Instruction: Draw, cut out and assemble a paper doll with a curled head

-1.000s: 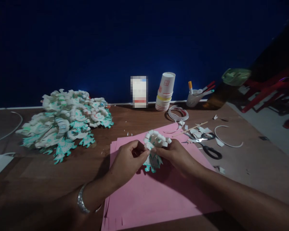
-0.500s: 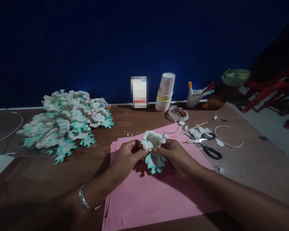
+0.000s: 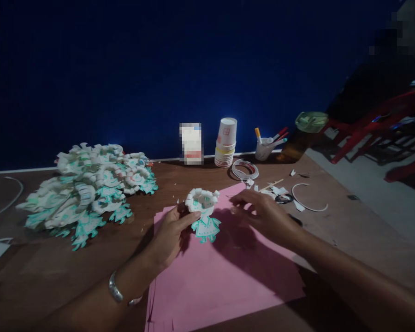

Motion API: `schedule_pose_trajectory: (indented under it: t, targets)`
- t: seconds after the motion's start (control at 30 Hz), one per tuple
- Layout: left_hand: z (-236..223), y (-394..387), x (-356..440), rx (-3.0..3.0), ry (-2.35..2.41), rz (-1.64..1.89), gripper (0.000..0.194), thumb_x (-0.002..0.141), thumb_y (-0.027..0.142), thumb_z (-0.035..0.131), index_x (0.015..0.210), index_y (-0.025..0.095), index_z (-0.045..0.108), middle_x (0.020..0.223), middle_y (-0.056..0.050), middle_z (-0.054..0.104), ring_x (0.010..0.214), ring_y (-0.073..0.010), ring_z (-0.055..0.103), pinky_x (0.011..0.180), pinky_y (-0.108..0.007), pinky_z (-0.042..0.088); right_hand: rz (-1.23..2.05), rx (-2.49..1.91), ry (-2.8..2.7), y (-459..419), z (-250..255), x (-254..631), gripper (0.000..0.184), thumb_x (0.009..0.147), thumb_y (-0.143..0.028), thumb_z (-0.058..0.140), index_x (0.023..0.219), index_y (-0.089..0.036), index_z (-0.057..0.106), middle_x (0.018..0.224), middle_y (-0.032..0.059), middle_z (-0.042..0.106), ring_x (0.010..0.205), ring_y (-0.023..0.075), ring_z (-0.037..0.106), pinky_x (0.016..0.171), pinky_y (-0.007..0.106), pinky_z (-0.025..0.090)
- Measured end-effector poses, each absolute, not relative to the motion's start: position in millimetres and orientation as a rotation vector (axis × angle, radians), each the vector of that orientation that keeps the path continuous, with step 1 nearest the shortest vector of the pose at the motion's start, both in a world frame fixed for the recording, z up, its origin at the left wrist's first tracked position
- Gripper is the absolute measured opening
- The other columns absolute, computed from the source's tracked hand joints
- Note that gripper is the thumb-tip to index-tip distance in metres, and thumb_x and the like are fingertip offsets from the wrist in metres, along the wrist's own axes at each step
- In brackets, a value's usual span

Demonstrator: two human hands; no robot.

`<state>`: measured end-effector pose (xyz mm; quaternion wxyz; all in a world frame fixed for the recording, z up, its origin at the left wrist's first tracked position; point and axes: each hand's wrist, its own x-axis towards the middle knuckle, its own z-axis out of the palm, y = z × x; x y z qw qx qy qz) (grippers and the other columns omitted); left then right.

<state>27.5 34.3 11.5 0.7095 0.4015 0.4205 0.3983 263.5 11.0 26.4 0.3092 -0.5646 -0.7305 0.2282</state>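
A white paper doll (image 3: 206,227) with a green-outlined dress and curled paper strips round its head is pinched at its left side by my left hand (image 3: 174,230), thumb in front. To the right of the doll, my right hand (image 3: 259,210) hovers over the pink paper sheets (image 3: 228,286), fingers loosely apart and holding nothing that I can see. Scissors (image 3: 284,198) lie partly hidden behind my right hand, with white paper scraps (image 3: 279,190) around them.
Many similar dolls are piled (image 3: 93,189) at the left. Stacked paper cups (image 3: 225,143), a tape roll (image 3: 245,170), a cup of markers (image 3: 264,149) and a green-lidded jar (image 3: 299,136) stand along the back. A curved white strip (image 3: 309,210) lies at the right. Red chairs (image 3: 366,129) stand beyond.
My right hand has let go of the doll and moved away to the right. My left hand still holds the doll, now more fully visible. The whole view has shifted slightly.
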Motion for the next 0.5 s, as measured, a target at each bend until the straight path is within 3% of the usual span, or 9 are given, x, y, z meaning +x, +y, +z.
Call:
schedule_pose_trajectory:
  t: [0.07,0.17,0.37,0.5]
  targets:
    - [15.8,32.6,27.3,0.828,0.941,0.921,0.031,0.068,0.025,0.084,0.094,0.016,0.069,0.08,-0.002,0.068,0.063,-0.0109,0.061,0.059,-0.021,0.049,0.16,-1.702,-2.111,5.5,25.3,298.2,0.021,0.093,-0.026,0.056,0.105,-0.018,0.071,0.105,0.0108,0.07,0.086,0.0227,0.066,0.074,0.033,0.05]
    - [20.8,29.4,28.1,0.788,0.948,0.953,0.031,0.065,0.023,0.084,0.091,0.016,0.07,0.078,-0.002,0.068,0.063,-0.0107,0.061,0.057,-0.02,0.047,-0.25,-1.961,-2.24,-7.4,7.0,346.7,0.02,0.092,-0.023,0.054,0.099,-0.014,0.071,0.096,0.0137,0.07,0.091,0.0291,0.066,0.076,0.038,0.051]
    - [13.3,27.9,27.5,0.787,0.994,0.915,0.03,0.066,0.026,0.083,0.089,0.019,0.066,0.069,0.004,0.06,0.052,-0.0059,0.05,0.047,-0.018,0.037,-0.377,-1.848,-2.324,-26.8,-31.4,383.2,0.03,0.091,-0.019,0.049,0.115,-0.015,0.066,0.118,0.0148,0.066,0.106,0.0293,0.061,0.088,0.041,0.05]
    - [8.6,28.3,27.3,0.813,1.03,0.918,0.032,0.066,0.028,0.084,0.091,0.018,0.065,0.067,0.005,0.058,0.05,-0.0061,0.049,0.043,-0.017,0.033,-0.404,-1.826,-2.338,-20.4,-30.3,381.5,0.038,0.084,-0.008,0.048,0.117,-0.015,0.065,0.111,0.013,0.068,0.103,0.0274,0.059,0.087,0.038,0.048]
